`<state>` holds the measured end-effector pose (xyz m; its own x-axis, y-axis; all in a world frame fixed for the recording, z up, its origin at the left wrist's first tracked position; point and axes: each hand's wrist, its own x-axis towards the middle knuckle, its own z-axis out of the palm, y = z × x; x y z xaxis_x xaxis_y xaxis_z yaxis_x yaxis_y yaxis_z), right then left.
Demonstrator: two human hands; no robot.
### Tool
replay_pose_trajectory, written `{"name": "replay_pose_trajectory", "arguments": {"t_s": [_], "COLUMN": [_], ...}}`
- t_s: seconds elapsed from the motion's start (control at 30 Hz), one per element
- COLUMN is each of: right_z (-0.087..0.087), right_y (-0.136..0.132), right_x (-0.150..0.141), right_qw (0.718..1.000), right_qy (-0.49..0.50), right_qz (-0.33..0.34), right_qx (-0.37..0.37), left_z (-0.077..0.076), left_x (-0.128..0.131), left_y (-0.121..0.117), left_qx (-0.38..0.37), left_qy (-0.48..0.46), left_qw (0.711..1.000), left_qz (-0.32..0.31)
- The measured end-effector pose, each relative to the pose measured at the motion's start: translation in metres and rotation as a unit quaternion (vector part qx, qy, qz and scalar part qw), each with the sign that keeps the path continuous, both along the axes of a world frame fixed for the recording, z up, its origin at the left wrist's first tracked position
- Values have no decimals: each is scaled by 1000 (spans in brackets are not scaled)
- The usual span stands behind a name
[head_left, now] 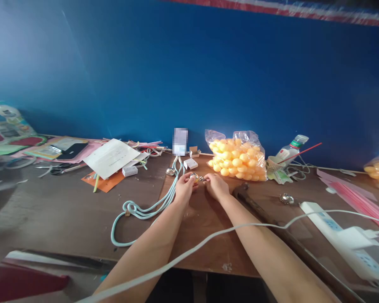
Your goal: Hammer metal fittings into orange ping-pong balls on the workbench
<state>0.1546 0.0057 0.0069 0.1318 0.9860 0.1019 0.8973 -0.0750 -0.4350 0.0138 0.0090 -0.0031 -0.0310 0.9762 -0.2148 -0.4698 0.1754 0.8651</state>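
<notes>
Head view: the small metallic piece lies between the two hands, toward the worktop's far edge. The left hand pinches its left end between thumb and fingers; the right hand pinches the other end, fingertips together. Both forearms stretch in from the near edge and converge, the hands close but apart. Pale blue cord lies beside the left hand, a small white box just beyond it, and the bag of yellow balls beyond the right.
</notes>
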Motion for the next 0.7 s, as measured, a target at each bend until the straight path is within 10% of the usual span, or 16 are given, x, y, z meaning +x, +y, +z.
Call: {"name": "replay_pose_trajectory", "arguments": {"t_s": [0.47,0.7], "right_z": [-5,0], "right_y": [6,-24], "right_x": [8,3], "right_qw": [992,854], "right_qy": [117,518], "right_qz": [-10,3], "right_qx": [38,45], "left_z": [5,8], "left_x": [0,-2], "left_y": [-3,-8], "left_qx": [-1,-31], "left_qy": [6,-64], "left_qw": [1000,993], "left_qz": [-23,-89]}}
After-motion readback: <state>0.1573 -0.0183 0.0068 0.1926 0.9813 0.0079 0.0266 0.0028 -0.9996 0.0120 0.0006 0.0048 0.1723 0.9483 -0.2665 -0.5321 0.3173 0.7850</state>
